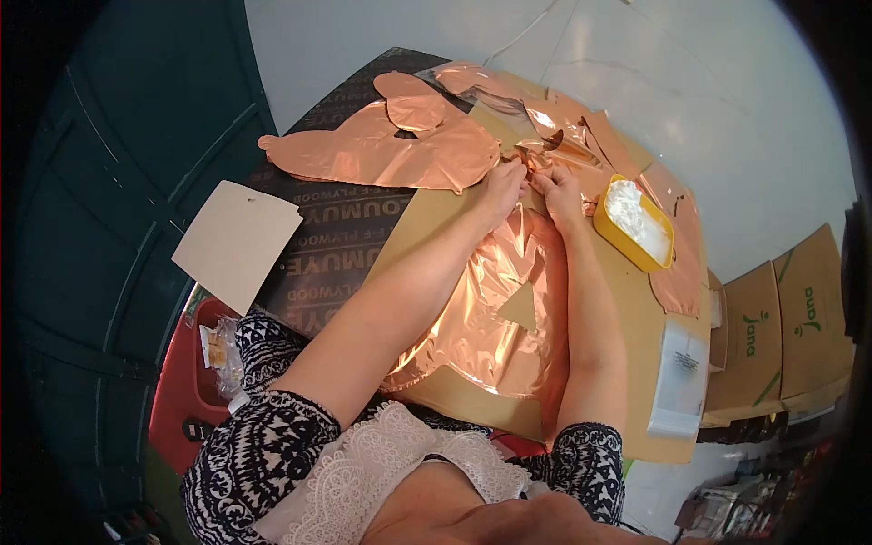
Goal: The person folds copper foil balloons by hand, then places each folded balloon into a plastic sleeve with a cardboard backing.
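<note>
A flat copper-coloured foil balloon (472,322) with a triangular hole lies in front of me on the brown cardboard. Its narrow far end runs up to my hands. My left hand (504,189) pinches the foil there with closed fingers. Close beside it, my right hand (558,193) also has its fingers closed on the foil, with thumb and fingertips together. The exact spot between the fingertips is partly hidden. To the right of my right hand stands a yellow tub (660,265) holding white powder (627,204).
More flat foil balloons (363,150) lie at the back left, and others (677,245) lie along the right edge. A beige card (238,241) sits at the left, near a red chair (173,400). Clear plastic sleeves (679,377) rest at the right, beside cardboard boxes (772,327).
</note>
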### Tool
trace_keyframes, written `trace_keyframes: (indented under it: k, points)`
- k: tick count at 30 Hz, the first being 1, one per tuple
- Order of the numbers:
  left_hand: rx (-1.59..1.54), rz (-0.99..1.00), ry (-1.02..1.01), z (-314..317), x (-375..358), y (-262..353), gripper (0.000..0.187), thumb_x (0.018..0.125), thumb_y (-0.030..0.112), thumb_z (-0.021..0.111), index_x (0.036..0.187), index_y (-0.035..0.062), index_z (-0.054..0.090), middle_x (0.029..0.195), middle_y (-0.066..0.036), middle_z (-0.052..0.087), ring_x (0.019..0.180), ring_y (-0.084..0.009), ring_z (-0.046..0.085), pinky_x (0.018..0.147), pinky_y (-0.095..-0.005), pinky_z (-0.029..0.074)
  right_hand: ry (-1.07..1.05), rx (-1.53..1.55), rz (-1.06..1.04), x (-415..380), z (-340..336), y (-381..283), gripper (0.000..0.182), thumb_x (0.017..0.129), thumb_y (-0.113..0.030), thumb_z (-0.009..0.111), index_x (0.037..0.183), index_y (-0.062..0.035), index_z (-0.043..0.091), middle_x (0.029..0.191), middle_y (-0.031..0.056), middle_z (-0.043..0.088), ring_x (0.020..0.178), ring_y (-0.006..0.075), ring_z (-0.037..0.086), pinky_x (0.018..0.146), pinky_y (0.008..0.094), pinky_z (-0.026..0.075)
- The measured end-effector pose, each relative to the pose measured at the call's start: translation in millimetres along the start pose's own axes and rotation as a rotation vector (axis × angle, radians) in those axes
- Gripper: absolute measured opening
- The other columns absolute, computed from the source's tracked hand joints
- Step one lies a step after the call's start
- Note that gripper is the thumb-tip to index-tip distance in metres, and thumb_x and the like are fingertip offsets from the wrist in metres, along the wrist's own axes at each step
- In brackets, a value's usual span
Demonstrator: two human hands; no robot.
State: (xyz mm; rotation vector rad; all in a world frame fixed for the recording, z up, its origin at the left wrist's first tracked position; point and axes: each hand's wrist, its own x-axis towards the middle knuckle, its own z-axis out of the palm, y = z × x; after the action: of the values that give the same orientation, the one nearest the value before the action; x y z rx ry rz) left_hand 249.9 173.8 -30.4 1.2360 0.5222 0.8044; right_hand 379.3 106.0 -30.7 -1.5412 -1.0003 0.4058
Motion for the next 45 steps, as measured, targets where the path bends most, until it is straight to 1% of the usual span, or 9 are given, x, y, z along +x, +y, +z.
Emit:
trace_keyframes:
  k: [6,9,18,21,30,33,39,42,45]
  points:
    - [0.015,0.033,-0.055,-2.4,4.3,-6.4,0.039,0.097,0.024,0.048,0.124,-0.0036,0.057,0.098,-0.01,0.063,0.084,-0.0148,0.058,0.076,-0.0282,0.048,0.033,-0.067,0.044,4.9,-1.6,3.1,0.014,0.079,-0.006,0.073,0.073,-0.0034,0.061,0.07,0.001,0.06,0.064,0.0093,0.053,0.059,0.0254,0.045]
    - [0.058,0.013,-0.027,-2.1,4.8,-8.8,0.038,0.097,0.024,0.047,0.122,-0.0025,0.059,0.096,-0.009,0.063,0.084,-0.0146,0.057,0.076,-0.0285,0.048,0.029,0.065,0.068,7.2,-0.5,5.6,0.019,0.078,-0.007,0.074,0.07,-0.0057,0.057,0.066,-0.0004,0.057,0.062,0.0085,0.052,0.057,0.0253,0.044]
    - [0.173,0.07,-0.05,-2.2,-2.4,1.0,0.052,0.097,0.024,0.046,0.144,0.0031,0.039,0.106,-0.011,0.062,0.088,-0.016,0.058,0.082,-0.0307,0.048,0.02,-0.044,0.075,4.5,-3.2,-8.4,0.029,0.079,-0.011,0.076,0.066,-0.0103,0.05,0.064,-0.0028,0.054,0.06,0.0065,0.047,0.053,0.0243,0.039]
    - [0.326,0.252,-0.054,-2.4,4.6,-9.7,0.051,0.097,0.024,0.046,0.142,0.0016,0.042,0.116,-0.014,0.06,0.093,-0.0177,0.059,0.084,-0.0311,0.048,0.01,-0.02,0.086,3.3,-2.2,-11.4,0.03,0.08,-0.011,0.076,0.066,-0.011,0.049,0.063,-0.0041,0.051,0.06,0.0057,0.045,0.052,0.0245,0.038]
    - [0.526,0.151,-0.072,0.5,-11.6,16.3,0.043,0.097,0.03,0.047,0.12,-0.005,0.058,0.115,-0.018,0.059,0.101,-0.0276,0.059,0.089,-0.0338,0.044,-0.023,0.186,0.123,13.9,-5.0,11.8,0.027,0.092,-0.023,0.062,0.069,-0.0085,0.057,0.063,-0.0066,0.048,0.056,0.0049,0.038,0.05,0.0231,0.03]
    - [0.532,0.179,-0.087,-1.8,-6.6,9.5,0.041,0.096,0.03,0.047,0.114,-0.0061,0.058,0.11,-0.016,0.06,0.098,-0.0267,0.058,0.086,-0.0342,0.044,-0.028,0.097,0.079,12.7,-6.4,5.4,0.024,0.089,-0.019,0.063,0.073,-0.0027,0.059,0.062,-0.0008,0.053,0.058,0.0081,0.044,0.052,0.0262,0.036]
    - [0.409,0.2,-0.076,-4.6,5.1,-9.3,0.037,0.096,0.029,0.05,0.102,-0.0069,0.058,0.093,-0.01,0.059,0.083,-0.0185,0.056,0.076,-0.0318,0.046,-0.016,-0.804,-0.295,25.0,-14.9,-30.0,0.016,0.083,-0.011,0.057,0.084,0.0033,0.064,0.078,0.021,0.066,0.072,0.0343,0.065,0.066,0.0432,0.049]
    - [0.296,0.166,-0.023,-2.7,12.1,-22.2,0.035,0.096,0.028,0.051,0.099,-0.0058,0.059,0.088,-0.008,0.058,0.079,-0.0146,0.055,0.072,-0.029,0.047,0.239,-0.896,-0.154,35.2,-24.0,-64.6,0.015,0.08,-0.009,0.056,0.081,0.0017,0.067,0.082,0.0216,0.067,0.076,0.0401,0.064,0.069,0.0449,0.05]
    - [0.296,0.062,-0.116,-7.8,16.9,-20.4,0.035,0.097,0.028,0.051,0.106,-0.0045,0.061,0.09,-0.007,0.058,0.08,-0.0137,0.055,0.072,-0.0267,0.047,0.332,-0.545,-0.098,80.2,-60.8,-40.2,0.015,0.079,-0.011,0.058,0.079,0.0013,0.067,0.078,0.0202,0.067,0.073,0.0346,0.065,0.069,0.0428,0.051]
